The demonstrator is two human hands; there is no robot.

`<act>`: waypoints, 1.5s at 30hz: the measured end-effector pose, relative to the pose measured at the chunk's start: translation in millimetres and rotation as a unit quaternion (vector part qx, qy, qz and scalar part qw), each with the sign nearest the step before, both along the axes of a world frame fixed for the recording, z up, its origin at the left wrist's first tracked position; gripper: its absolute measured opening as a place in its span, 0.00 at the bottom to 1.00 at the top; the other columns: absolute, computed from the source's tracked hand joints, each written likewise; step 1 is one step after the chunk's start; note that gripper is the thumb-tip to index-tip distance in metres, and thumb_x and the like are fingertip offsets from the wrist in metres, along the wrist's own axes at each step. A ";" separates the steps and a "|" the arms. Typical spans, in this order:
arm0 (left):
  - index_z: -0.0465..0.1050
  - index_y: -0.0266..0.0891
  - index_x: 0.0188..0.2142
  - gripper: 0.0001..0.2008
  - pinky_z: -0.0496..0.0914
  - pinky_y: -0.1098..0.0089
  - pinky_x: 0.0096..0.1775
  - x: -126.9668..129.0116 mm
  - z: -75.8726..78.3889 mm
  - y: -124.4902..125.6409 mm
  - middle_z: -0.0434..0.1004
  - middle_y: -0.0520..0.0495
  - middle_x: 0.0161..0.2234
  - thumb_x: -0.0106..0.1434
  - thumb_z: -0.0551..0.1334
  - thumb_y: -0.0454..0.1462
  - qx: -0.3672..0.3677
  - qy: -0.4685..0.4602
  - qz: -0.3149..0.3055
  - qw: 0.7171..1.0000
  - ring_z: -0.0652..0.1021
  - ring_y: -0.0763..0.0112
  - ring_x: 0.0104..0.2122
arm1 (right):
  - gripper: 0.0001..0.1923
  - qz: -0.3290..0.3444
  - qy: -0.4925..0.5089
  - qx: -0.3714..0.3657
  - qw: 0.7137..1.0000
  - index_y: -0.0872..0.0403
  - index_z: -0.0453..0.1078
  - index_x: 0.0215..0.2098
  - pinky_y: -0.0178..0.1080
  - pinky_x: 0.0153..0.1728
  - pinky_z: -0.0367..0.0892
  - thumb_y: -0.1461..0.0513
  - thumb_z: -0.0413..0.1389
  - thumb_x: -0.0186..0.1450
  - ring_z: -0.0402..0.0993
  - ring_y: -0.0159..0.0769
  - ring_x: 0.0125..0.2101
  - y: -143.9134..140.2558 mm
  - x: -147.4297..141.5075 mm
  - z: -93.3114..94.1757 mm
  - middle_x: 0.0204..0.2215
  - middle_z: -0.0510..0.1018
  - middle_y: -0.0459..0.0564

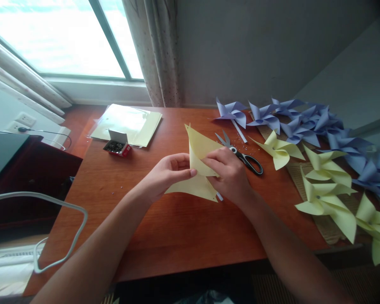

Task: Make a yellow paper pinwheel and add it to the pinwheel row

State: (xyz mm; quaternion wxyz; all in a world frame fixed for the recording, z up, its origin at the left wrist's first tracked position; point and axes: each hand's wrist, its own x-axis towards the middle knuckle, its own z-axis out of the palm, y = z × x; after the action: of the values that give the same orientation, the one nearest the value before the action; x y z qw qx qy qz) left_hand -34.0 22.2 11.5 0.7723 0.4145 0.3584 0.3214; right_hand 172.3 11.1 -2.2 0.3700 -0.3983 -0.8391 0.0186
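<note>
Between my two hands, above the middle of the table, is a sheet of yellow paper with curled, pointed corners and small holes near the tips. My left hand pinches its left side between thumb and fingers. My right hand grips the paper from the right, its fingertips inside the curled fold. The end of a white stick shows below my right hand; the rest of it is hidden. Black-handled scissors lie partly spread just beyond my right hand.
Yellow pinwheels and purple pinwheels crowd the right side, partly on brown cardboard. A small box of dark metal pieces sits at the left, before a stack of yellow paper. A white cable loops at the left edge.
</note>
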 end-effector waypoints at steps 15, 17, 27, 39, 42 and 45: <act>0.81 0.35 0.44 0.19 0.75 0.68 0.37 4.4 3.2 -4.8 0.85 0.43 0.36 0.54 0.74 0.39 0.011 0.028 0.034 0.999 0.83 0.59 0.36 | 0.08 -0.004 -0.011 -0.004 1.000 0.51 0.76 0.41 0.45 0.42 0.70 0.67 0.56 0.67 0.72 0.43 0.39 0.1 -2.0 -2.4 0.36 0.78 0.52; 0.82 0.36 0.43 0.17 0.75 0.69 0.36 3.7 4.3 -4.7 0.85 0.44 0.35 0.55 0.74 0.40 0.004 0.025 0.040 0.999 0.83 0.59 0.34 | 0.08 -0.002 0.010 -0.010 1.000 0.51 0.75 0.40 0.45 0.42 0.70 0.67 0.56 0.67 0.72 0.42 0.39 1.0 -1.9 -1.8 0.36 0.78 0.51; 0.84 0.36 0.41 0.15 0.74 0.68 0.36 3.6 5.2 -4.1 0.86 0.43 0.33 0.55 0.73 0.39 -0.019 0.008 0.058 0.998 0.83 0.61 0.32 | 0.09 0.007 0.099 -0.066 0.993 0.51 0.74 0.40 0.45 0.42 0.72 0.69 0.56 0.65 0.74 0.41 0.39 -1.7 -2.6 5.9 0.35 0.77 0.51; 0.84 0.37 0.42 0.17 0.74 0.70 0.39 4.6 0.9 -3.9 0.86 0.45 0.35 0.52 0.75 0.39 0.003 0.026 0.047 0.999 0.83 0.62 0.34 | 0.03 -0.008 0.123 -0.088 0.988 0.53 0.74 0.34 0.44 0.40 0.71 0.66 0.59 0.66 0.75 0.40 0.36 -0.6 -6.0 5.8 0.32 0.78 0.50; 0.84 0.37 0.41 0.16 0.74 0.71 0.40 4.8 0.7 -4.2 0.86 0.46 0.35 0.53 0.75 0.39 0.005 0.021 0.058 0.998 0.83 0.63 0.34 | 0.03 -0.009 0.118 -0.086 0.989 0.53 0.75 0.35 0.44 0.41 0.71 0.67 0.59 0.66 0.75 0.40 0.36 -1.1 -5.3 5.5 0.32 0.78 0.51; 0.84 0.37 0.41 0.15 0.74 0.71 0.41 5.4 -0.9 -4.4 0.86 0.45 0.36 0.53 0.74 0.39 0.000 0.016 0.065 0.998 0.82 0.64 0.34 | 0.04 -0.011 0.108 -0.078 0.991 0.52 0.75 0.35 0.44 0.42 0.71 0.67 0.59 0.67 0.75 0.41 0.37 -1.7 -6.0 5.4 0.33 0.79 0.51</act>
State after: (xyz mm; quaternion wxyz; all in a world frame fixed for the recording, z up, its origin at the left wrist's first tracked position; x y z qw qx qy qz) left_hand -28.6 17.8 10.6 0.7438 0.3954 0.3967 0.3647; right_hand 166.2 9.4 3.2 0.4265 -0.4308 -0.7859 0.1224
